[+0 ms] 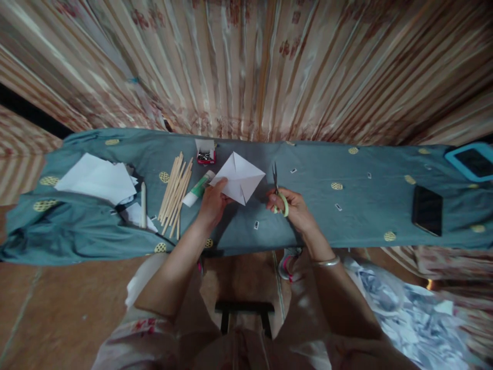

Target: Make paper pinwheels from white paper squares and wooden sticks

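A square white paper [246, 177] with slits running in from its corners is pinched at its lower left side by my left hand [214, 203]. My right hand [288, 205] is closed around the pale green handles of a pair of scissors [275, 177]. The blades point away from me, just right of the paper and not touching it. Left of the paper lie a green and white glue tube [198, 189] and a small red box [206, 155] with dark metal pieces inside.
On the green tablecloth [316, 221], a bundle of wooden sticks [175, 195], a pale rod [144, 205] and white paper sheets [96, 180] lie to the left. At the right are a black phone [427, 210] and a blue-framed device [473, 161]. A curtain [246, 72] hangs behind.
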`<state>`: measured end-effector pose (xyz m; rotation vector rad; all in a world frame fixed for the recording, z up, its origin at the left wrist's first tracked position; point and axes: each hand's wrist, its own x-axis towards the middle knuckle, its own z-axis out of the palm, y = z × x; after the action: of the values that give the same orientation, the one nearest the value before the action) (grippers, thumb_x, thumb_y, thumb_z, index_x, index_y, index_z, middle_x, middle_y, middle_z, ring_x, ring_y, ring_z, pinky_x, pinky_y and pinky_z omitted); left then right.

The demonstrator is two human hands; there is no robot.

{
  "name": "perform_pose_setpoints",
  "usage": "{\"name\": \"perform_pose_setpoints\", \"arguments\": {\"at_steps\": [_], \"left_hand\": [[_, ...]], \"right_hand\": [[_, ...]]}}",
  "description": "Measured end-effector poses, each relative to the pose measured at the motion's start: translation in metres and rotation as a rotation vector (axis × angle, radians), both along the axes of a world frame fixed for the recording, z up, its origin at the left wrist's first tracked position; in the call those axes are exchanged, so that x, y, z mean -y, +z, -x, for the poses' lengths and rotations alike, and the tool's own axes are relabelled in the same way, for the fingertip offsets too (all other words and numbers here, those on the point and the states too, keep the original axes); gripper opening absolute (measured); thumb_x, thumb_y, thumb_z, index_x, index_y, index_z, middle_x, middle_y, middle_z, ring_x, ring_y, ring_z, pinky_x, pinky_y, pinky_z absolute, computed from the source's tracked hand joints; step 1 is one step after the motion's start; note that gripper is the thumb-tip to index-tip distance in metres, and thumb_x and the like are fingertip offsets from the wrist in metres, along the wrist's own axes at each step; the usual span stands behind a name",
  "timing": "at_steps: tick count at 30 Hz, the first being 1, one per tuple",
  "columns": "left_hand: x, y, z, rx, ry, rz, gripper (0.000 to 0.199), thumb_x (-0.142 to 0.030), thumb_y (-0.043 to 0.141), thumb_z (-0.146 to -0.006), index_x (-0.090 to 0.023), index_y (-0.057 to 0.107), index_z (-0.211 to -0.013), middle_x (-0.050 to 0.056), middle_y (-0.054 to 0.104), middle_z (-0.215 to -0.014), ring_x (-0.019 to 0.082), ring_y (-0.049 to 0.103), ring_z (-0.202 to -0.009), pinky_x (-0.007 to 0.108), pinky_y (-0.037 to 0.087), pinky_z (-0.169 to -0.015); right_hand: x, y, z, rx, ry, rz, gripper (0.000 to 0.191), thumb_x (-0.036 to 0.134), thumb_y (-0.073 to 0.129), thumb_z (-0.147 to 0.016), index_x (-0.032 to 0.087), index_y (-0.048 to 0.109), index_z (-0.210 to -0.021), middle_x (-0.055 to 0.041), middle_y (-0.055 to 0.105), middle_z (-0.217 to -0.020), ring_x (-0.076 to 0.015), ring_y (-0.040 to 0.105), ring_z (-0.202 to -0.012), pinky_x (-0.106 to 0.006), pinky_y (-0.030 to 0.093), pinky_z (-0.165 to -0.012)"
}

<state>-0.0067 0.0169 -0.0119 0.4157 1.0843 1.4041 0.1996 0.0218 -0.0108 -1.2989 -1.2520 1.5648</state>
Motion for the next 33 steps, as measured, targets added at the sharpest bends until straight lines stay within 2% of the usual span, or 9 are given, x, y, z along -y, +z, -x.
{"name": "perform_pose_setpoints", "arguments": {"at_steps": [5, 11, 14, 18, 21, 27, 33], "left_hand": [[0.005, -0.005, -0.005, -0.052, -0.161, 0.003, 0.013, -0.030, 0.070, -0.079, -0.017, 0.067, -0.079, 0.003, 0.071, -0.072, 0.018, 0.069, -0.069, 0.027, 0.056, -0.063], [0.009, -0.011, -0.014, -0.098, -0.207, 0.030, 0.012, -0.030, 0.070, -0.077, -0.019, 0.069, -0.072, 0.002, 0.068, -0.069, 0.016, 0.062, -0.062, 0.027, 0.051, -0.059], [0.009, -0.014, -0.017, -0.110, -0.219, 0.022, 0.015, -0.034, 0.076, -0.072, -0.020, 0.071, -0.074, 0.001, 0.070, -0.072, 0.017, 0.063, -0.065, 0.027, 0.052, -0.061], [0.009, -0.018, -0.018, -0.139, -0.195, -0.023, 0.025, -0.039, 0.084, -0.062, -0.019, 0.073, -0.073, 0.002, 0.072, -0.075, 0.019, 0.065, -0.070, 0.029, 0.052, -0.064], [0.009, -0.019, -0.018, -0.163, -0.140, -0.058, 0.025, -0.036, 0.086, -0.057, -0.019, 0.075, -0.071, 0.002, 0.074, -0.075, 0.018, 0.065, -0.069, 0.028, 0.051, -0.066], [0.008, -0.018, -0.021, -0.176, -0.089, -0.066, 0.016, -0.030, 0.085, -0.056, -0.021, 0.078, -0.069, 0.001, 0.077, -0.075, 0.019, 0.067, -0.072, 0.030, 0.053, -0.072], [0.007, -0.020, -0.023, -0.138, -0.052, -0.075, 0.023, -0.024, 0.086, -0.053, -0.022, 0.079, -0.075, 0.002, 0.079, -0.085, 0.023, 0.070, -0.084, 0.033, 0.055, -0.080]], "right_hand": [[-0.008, -0.001, 0.001, -0.046, -0.154, -0.027, 0.048, 0.062, 0.088, -0.052, 0.023, 0.069, -0.071, 0.0029, 0.065, -0.058, -0.0101, 0.054, -0.052, -0.024, 0.043, -0.052], [-0.011, -0.010, 0.001, -0.077, -0.225, -0.051, 0.043, 0.052, 0.090, -0.052, 0.023, 0.071, -0.078, 0.0062, 0.061, -0.055, -0.0088, 0.051, -0.050, -0.022, 0.039, -0.049], [-0.012, -0.012, 0.002, -0.089, -0.231, -0.047, 0.042, 0.047, 0.091, -0.050, 0.023, 0.071, -0.077, 0.0065, 0.061, -0.054, -0.0087, 0.050, -0.049, -0.022, 0.038, -0.049], [-0.012, -0.010, 0.004, -0.092, -0.244, -0.050, 0.040, 0.045, 0.092, -0.047, 0.023, 0.071, -0.075, 0.0067, 0.061, -0.052, -0.0087, 0.050, -0.049, -0.022, 0.037, -0.048], [-0.012, -0.008, 0.005, -0.089, -0.257, -0.060, 0.039, 0.043, 0.091, -0.048, 0.023, 0.071, -0.075, 0.0072, 0.060, -0.052, -0.0089, 0.050, -0.049, -0.022, 0.037, -0.048], [-0.011, -0.006, 0.006, -0.076, -0.291, -0.075, 0.036, 0.036, 0.091, -0.048, 0.023, 0.070, -0.074, 0.0076, 0.059, -0.053, -0.0089, 0.049, -0.049, -0.023, 0.038, -0.048], [-0.011, -0.006, 0.006, -0.081, -0.334, -0.094, 0.035, 0.034, 0.089, -0.048, 0.024, 0.070, -0.075, 0.0082, 0.058, -0.054, -0.0090, 0.049, -0.050, -0.023, 0.038, -0.049]]}}
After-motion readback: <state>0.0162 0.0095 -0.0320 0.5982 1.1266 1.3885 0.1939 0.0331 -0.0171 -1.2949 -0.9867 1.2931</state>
